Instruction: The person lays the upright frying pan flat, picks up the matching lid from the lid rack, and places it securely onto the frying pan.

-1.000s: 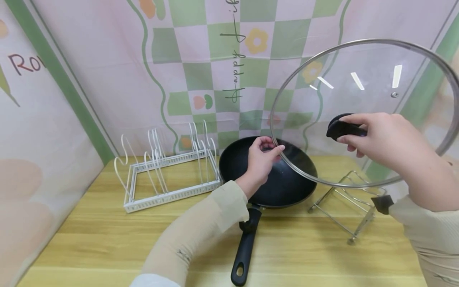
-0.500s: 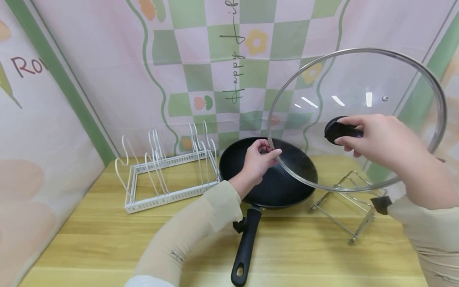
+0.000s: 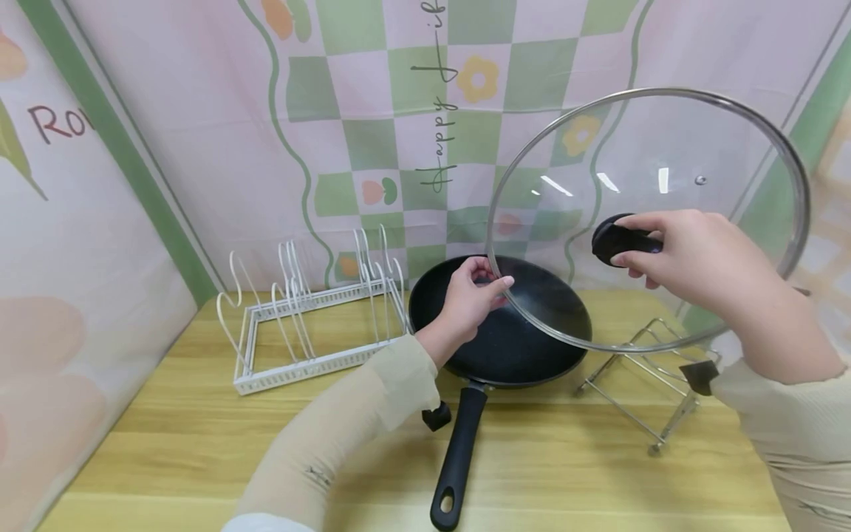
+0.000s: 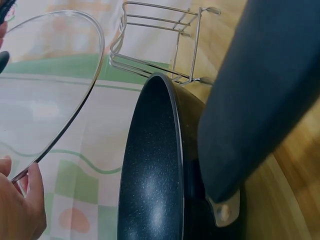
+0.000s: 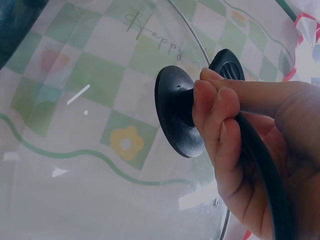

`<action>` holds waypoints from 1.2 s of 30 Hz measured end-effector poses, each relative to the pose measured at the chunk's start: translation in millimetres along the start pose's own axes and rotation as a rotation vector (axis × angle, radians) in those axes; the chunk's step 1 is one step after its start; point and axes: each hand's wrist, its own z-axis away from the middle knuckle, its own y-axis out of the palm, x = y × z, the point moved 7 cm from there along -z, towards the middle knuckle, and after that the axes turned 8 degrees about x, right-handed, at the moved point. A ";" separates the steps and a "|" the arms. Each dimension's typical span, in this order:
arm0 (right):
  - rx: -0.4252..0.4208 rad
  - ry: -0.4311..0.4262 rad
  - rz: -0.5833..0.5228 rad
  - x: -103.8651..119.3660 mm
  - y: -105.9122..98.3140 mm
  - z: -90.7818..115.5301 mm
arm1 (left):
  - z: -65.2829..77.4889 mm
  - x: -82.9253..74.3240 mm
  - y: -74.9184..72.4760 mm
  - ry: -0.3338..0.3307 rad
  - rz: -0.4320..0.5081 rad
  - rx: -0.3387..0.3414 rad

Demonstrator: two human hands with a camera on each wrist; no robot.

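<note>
A large glass pot lid (image 3: 665,148) with a steel rim is held up, tilted on edge, above the right part of the table. My right hand (image 3: 705,255) grips its black knob (image 3: 614,240); the right wrist view shows the fingers curled round the knob's handle (image 5: 227,67). With thumb and fingers, my left hand (image 3: 465,299) pinches the lid's left rim, over the frying pan. The black frying pan (image 3: 518,347) rests on the table behind that hand, its handle (image 3: 459,458) pointing toward me. In the left wrist view the pan's dark inside (image 4: 150,165) shows.
On the left of the wooden table (image 3: 166,443) stands a white rack (image 3: 319,366) with upright wire dividers. A small chrome wire rack (image 3: 638,406) stands right of the pan, partly below the lid. A patterned cloth (image 3: 372,89) hangs behind.
Both hands have shifted slightly left with the lid, and its top edge now sits lower than a second ago. The pan and both racks stay in place.
</note>
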 end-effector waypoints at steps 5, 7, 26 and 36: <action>0.009 -0.003 -0.017 2.7 0.7 -5.0 | 2.2 -2.6 -5.2 0.004 -0.006 0.008; 0.009 -0.005 -0.017 3.6 1.2 -6.6 | 2.3 -2.9 -7.0 0.010 -0.008 0.007; -0.047 0.001 0.065 16.2 1.1 -10.9 | 4.2 -7.0 -18.5 0.031 -0.062 -0.012; -0.182 0.004 0.145 28.0 5.3 -9.9 | 6.7 -9.5 -27.8 0.033 -0.085 -0.034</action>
